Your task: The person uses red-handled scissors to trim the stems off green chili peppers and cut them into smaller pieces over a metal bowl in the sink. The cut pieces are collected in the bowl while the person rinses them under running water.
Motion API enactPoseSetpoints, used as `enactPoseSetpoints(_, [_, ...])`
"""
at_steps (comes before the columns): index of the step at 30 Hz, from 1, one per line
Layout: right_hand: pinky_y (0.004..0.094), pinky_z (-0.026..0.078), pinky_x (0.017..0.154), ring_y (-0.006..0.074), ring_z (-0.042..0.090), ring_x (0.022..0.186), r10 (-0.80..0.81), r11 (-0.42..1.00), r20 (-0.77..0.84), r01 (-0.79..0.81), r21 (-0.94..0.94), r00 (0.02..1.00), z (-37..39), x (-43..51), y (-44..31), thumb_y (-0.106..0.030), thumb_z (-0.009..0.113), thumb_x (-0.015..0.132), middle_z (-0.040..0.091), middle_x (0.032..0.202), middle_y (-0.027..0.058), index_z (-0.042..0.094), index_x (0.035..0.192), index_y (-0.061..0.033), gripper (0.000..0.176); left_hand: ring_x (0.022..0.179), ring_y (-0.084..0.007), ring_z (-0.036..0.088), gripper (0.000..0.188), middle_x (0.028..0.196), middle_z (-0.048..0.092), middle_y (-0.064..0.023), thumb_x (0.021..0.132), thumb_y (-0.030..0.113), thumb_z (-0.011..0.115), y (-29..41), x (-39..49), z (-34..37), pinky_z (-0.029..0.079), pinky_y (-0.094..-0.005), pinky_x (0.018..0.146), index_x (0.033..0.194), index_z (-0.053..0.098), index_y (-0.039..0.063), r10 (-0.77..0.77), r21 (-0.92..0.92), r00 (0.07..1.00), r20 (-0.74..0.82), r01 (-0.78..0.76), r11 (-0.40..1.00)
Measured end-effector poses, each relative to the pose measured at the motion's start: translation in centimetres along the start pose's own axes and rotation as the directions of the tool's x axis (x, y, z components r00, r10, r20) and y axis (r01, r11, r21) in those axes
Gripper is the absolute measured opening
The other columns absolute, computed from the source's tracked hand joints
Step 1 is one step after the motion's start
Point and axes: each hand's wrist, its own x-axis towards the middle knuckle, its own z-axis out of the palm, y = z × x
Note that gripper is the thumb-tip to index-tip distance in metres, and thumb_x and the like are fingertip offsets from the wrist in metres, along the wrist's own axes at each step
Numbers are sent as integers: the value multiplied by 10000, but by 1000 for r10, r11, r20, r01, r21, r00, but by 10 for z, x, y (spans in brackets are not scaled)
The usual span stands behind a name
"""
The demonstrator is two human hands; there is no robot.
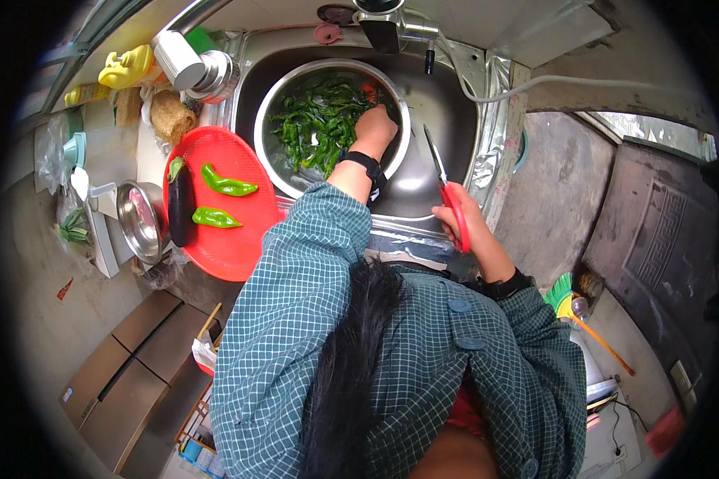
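Note:
A round steel basin (262, 141) stands in the left part of the sink, holding water and leafy green pieces of vegetable (314, 126). My left hand (376, 127) reaches over the right side of the basin, its fingers bent down; whether they grip anything is hidden. Something red (369, 90) lies in the water just beyond it. My right hand (464, 218), over the sink's front right, holds red-handled scissors (459, 209) with the blades pointing away from me. On a red plastic basket tray (239, 221) at the left lie two green peppers (230, 187) and a dark eggplant (181, 203).
The steel sink (419, 185) has a faucet (389, 27) at its back and a pale hose on the right. A small steel bowl (141, 221), a loofah-like scrubber (172, 117) and a yellow bottle (129, 67) stand left. A green broom (560, 296) is at the right.

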Motion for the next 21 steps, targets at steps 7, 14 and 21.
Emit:
enactPoseSetpoints(7, [252,386,385,113,495,485,-12,996,197,28,-79,980,2,-3,-3,-147,605,837,509,690,49,340,1255,-51,504,742,-154,606,168,847,616,-61,851,95,638,-15,-41,-33,484,-268,606,975,557,15,43,-990,994,105,108,-92])
enactPoseSetpoints(14, [258,380,387,116,484,475,-54,997,241,64,-32,969,20,-1,-10,-177,594,857,496,652,44,370,1157,-43,397,710,-133,545,179,812,572,-9,861,122,638,-8,-79,-28,446,-262,616,1021,584,62,77,-926,993,87,110,-362])
enactPoseSetpoints(21, [265,376,372,122,483,460,-37,998,188,47,-48,981,26,-3,-12,-163,600,842,502,656,53,350,1180,-38,439,740,-165,600,192,831,612,-68,843,27,620,3,-93,-15,511,-276,654,1033,589,21,106,-916,987,119,150,-372])
